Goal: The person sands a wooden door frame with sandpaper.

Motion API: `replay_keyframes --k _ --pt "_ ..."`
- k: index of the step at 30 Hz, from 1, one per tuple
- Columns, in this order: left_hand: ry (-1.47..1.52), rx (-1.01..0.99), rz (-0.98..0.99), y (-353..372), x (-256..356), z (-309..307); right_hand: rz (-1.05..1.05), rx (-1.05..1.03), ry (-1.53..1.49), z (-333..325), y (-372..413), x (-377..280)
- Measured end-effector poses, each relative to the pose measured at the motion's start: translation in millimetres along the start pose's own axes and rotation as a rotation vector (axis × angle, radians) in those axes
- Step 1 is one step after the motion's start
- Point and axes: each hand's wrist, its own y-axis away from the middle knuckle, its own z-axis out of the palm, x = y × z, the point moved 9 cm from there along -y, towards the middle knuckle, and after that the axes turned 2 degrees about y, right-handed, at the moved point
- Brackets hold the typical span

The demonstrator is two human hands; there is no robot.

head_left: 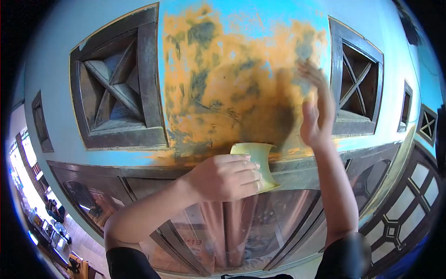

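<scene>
My left hand (227, 178) is closed on a curved yellow sheet (265, 162), which looks like sandpaper, in front of the ledge below the wall patch. My right hand (317, 109) is raised with its fingers apart and holds nothing, near the right side of the patch. The wall patch (218, 88) is orange with dark grey blotches, and blue paint shows above it and at its edges. A shadow falls across the lower right of the patch.
Brown framed vents with crossed bars stand left (111, 86) and right (357, 83) of the patch. Below runs a brown ledge (111, 170) over glass panes with curtains. A patterned door (404, 200) is at right; a fan (61, 230) stands far lower left.
</scene>
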Motion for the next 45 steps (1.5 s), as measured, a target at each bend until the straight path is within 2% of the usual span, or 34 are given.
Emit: replay_keyframes --k 2,3,5,7,8,10,14,18,21,24,26,27,28,29,31,32,33,35,37,38,39,40,42,44,45 --pt "-0.050 0.085 0.024 4.5 2.6 -7.7 -0.184 -0.230 -0.018 17.7 11.3 -56.7" --pt "-0.078 0.113 0.004 7.2 1.5 -16.7 -0.229 -0.346 -0.123 28.8 21.0 -80.1" --pt "-0.059 0.174 -0.048 20.5 0.2 -29.9 -0.325 -0.374 -0.364 44.4 42.7 -116.2" --pt "0.035 0.249 -0.107 39.5 -2.9 -29.9 -0.451 -0.428 -0.400 57.4 61.5 -145.2" --pt "0.084 0.246 -0.118 45.9 -1.1 -31.5 -0.443 -0.468 -0.420 68.6 71.4 -148.3" --pt "-0.162 0.103 -0.026 53.3 18.0 -35.0 -0.417 -0.550 -0.452 88.4 86.0 -140.1" --pt "-0.106 0.182 -0.002 67.7 10.3 -29.7 -0.349 -0.656 -0.570 109.3 95.2 -131.4" --pt "-0.125 0.153 -0.019 75.6 0.1 -33.0 -0.341 -0.725 -0.548 117.3 88.9 -125.9" --pt "-0.257 0.114 -0.094 90.6 -6.6 -39.8 -0.422 -0.823 -0.395 122.6 92.3 -121.2" --pt "-0.365 0.076 -0.235 107.4 -31.1 -42.3 -0.376 -0.930 -0.052 119.4 61.8 -75.0" --pt "-0.311 0.113 -0.376 108.4 -51.9 -50.2 -0.370 -0.668 0.314 91.6 3.7 -31.5" --pt "-0.280 0.129 -0.452 108.9 -62.0 -55.3 -0.310 -0.506 0.344 76.1 -26.0 -3.7" --pt "-0.319 0.128 -0.456 102.4 -66.4 -60.6 -0.299 -0.436 0.447 66.6 -50.8 25.9" --pt "-0.359 0.128 -0.460 92.2 -70.5 -65.3 -0.253 -0.268 0.399 51.9 -64.0 39.9" --pt "-0.387 0.125 -0.515 82.3 -78.3 -63.0 -0.348 -0.401 0.442 80.3 -54.9 3.3" --pt "-0.373 0.122 -0.559 78.8 -84.0 -59.6 -0.364 -0.523 0.388 100.4 -36.3 -25.3" --pt "-0.357 0.117 -0.603 78.9 -89.7 -57.5 -0.468 -0.650 0.190 118.8 -9.7 -50.7" --pt "-0.368 0.077 -0.567 84.4 -91.1 -55.4 -0.556 -0.722 0.215 121.2 -0.8 -50.5" --pt "-0.338 0.064 -0.540 84.2 -88.3 -56.5 -0.428 -0.507 0.499 85.9 -52.5 -0.5" --pt "-0.342 0.073 -0.553 85.1 -89.6 -55.0 -0.221 -0.336 0.461 63.3 -79.2 32.4" --pt "-0.350 0.057 -0.560 85.3 -89.6 -53.1 -0.132 -0.239 0.419 54.3 -86.4 53.9" --pt "-0.364 0.042 -0.564 85.2 -89.8 -52.7 -0.105 -0.364 0.680 68.6 -89.0 42.3" --pt "-0.377 0.024 -0.570 84.6 -89.9 -52.5 -0.261 -0.466 0.659 107.3 -73.7 -5.5" --pt "-0.380 0.024 -0.571 84.0 -89.5 -52.4 -0.546 -0.449 0.327 127.4 -51.8 -57.3" --pt "-0.383 0.027 -0.574 83.7 -89.5 -52.4 -0.406 -0.399 0.347 119.4 -67.3 -35.3"
